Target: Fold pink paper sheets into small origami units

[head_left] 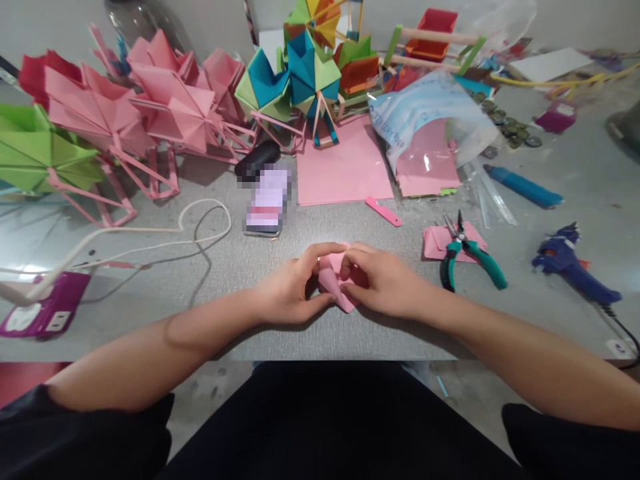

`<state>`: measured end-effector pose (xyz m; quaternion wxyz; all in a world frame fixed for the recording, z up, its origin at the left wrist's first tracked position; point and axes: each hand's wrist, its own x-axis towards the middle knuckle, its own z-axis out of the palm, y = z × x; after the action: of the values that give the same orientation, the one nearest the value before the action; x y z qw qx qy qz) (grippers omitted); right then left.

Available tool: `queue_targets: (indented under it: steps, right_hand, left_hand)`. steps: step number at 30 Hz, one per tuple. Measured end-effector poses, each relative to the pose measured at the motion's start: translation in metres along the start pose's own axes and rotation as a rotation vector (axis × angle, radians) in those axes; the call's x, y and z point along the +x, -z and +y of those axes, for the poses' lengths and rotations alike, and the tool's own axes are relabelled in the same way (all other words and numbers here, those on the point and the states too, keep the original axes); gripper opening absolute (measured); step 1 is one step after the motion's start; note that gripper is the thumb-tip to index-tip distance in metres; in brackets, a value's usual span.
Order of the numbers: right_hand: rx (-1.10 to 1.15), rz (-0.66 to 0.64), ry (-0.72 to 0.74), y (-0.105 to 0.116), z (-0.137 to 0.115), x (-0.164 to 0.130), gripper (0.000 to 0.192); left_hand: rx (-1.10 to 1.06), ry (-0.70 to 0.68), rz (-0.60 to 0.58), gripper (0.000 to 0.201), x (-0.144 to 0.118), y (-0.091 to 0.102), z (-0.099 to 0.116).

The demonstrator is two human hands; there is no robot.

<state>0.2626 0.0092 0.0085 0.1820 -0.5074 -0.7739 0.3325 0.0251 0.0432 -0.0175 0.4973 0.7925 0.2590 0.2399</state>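
At the grey table's near edge, we are pinching a small, partly folded pink paper piece (pixel 334 283) between our left hand (pixel 287 288) and right hand (pixel 383 283), fingers closed on it; finished pink paper wheels (pixel 150 100) are standing behind, flat pink sheets (pixel 343 167) lying unused.

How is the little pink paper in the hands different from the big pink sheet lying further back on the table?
The folded pink paper is small and creased into a pointed shape; the big pink sheet is large and lies flat and unfolded. The folded pink paper is pinched between the left hand and the right hand; nothing touches the big pink sheet, which rests on the table. Both are the same pink.
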Motion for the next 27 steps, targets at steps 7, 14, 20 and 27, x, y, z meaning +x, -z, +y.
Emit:
queue_targets:
  steps: [7,14,20,27]
  right_hand:
    - [0.004,-0.061,0.052,0.005,0.002,0.001,0.014]
    - [-0.046,-0.146,0.022,0.009,-0.001,-0.002,0.021]
    - [-0.07,-0.167,-0.003,0.011,-0.006,-0.006,0.038]
    - [-0.022,-0.001,-0.036,0.0,-0.004,0.001,0.018]
  left_hand:
    - [0.216,-0.021,-0.003,0.069,-0.004,-0.01,0.01]
    - [0.288,0.047,-0.018,0.046,-0.002,-0.014,0.015]
    - [0.279,0.081,0.033,0.047,-0.003,-0.02,0.024]
    - [0.272,0.088,0.102,0.069,-0.003,-0.02,0.022]
